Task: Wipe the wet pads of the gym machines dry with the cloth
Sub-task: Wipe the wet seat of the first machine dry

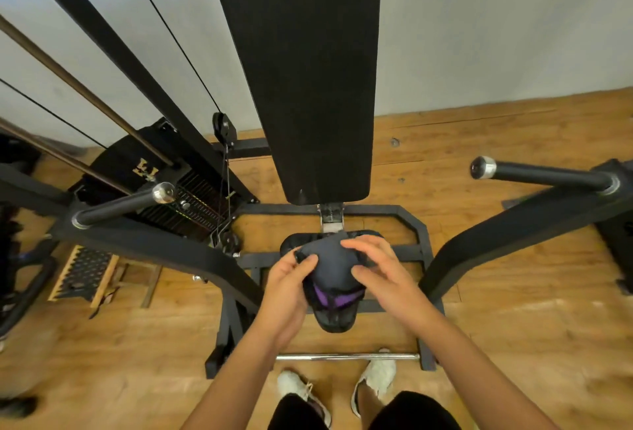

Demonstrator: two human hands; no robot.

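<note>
Shoes (376, 374): at the bottom centre of the frame, we stand just short of the chrome foot bar (346, 357) on the wood floor (513, 327).
Left hand (287, 279): just below frame centre, our fingers curl round the left edge of the cloth (332, 265), thumb laid on top.
Right hand (376, 268): beside it, fingers arched over the cloth's top right, thumb pressing its side; both hands hold the cloth between them.
Cloth: a dark, bunched wad at frame centre, held above or against the seat (337, 321); we cannot tell whether it touches.
Seat: a small black pad beneath our hands; a purple patch shows under the cloth, and we cannot say whether it belongs to seat or cloth.
Handling: we judge the cloth light, soft and limp, so it will slump if pinched by a corner; better to keep it bunched in the palm and press flat. The pads look firm and smooth, likely slick while wet.
Back pad (315, 69): long, black, rising from behind the seat to the top centre.
Handles: one bar (120, 205) at centre left, another bar (541, 174) at centre right, well apart from our hands.
Weight stack (185, 203): left of the back pad, under cables running to the upper left.
</note>
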